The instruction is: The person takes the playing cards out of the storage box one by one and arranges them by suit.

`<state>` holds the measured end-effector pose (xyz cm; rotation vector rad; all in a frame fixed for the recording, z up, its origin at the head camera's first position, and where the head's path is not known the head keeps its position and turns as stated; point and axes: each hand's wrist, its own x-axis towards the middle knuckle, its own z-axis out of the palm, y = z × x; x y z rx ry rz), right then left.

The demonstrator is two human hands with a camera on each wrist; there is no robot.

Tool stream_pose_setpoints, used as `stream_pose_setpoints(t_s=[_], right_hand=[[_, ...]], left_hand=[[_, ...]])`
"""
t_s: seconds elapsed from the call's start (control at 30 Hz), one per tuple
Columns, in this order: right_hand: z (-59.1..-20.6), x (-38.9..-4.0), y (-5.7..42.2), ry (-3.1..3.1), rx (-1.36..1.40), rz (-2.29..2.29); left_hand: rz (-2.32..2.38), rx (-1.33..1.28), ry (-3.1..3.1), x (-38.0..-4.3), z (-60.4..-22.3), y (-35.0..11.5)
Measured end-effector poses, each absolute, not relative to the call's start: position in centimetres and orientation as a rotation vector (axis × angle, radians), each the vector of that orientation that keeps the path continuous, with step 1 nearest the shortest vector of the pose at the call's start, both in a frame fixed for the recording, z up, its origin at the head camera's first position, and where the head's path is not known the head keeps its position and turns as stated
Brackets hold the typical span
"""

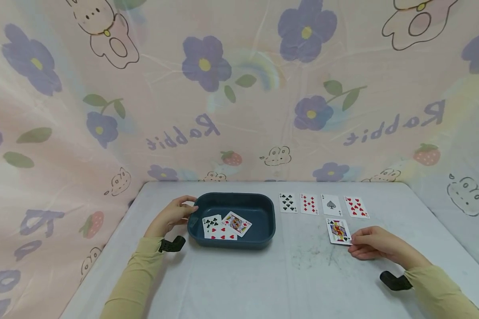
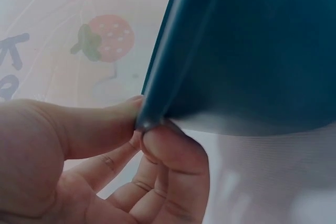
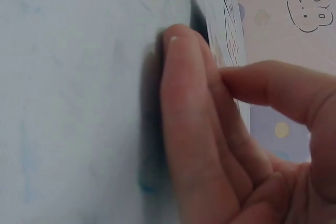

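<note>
My left hand (image 1: pixel 173 217) pinches the left rim of a dark blue rectangular tray (image 1: pixel 270 221), thumb and fingers on either side of the wall in the left wrist view. Inside the tray lie a clubs card (image 1: pixel 212 220), a hearts card (image 1: pixel 222 233) and a tilted red-suit face card (image 1: pixel 237 223), partly overlapping. To the right, my right hand (image 1: pixel 377 243) pinches the lower right corner of a face card with spades (image 1: pixel 338 231), thumb above and fingers below. This card is face up, just below the row of cards. The right wrist view barely shows it, edge-on behind the fingers.
Right of the tray, face-up cards form a row: a clubs card (image 1: pixel 288 203), a diamonds card (image 1: pixel 309 204), the ace of spades (image 1: pixel 331 205) and a hearts card (image 1: pixel 357 207). Grey smudges mark the white tabletop (image 1: pixel 239 283). A patterned cloth (image 1: pixel 255 119) hangs behind.
</note>
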<state>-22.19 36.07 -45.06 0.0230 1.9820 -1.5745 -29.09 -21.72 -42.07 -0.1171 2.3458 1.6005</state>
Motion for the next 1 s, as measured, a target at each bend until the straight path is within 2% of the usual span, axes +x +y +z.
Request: stream_pose_setpoints(t_s=[1.0], right_hand=[[-44.24,-22.19,36.05,2.105,0.043,-1.546]], left_hand=[[1.618,-0.137,2.333,-28.99,-42.06,-21.56]])
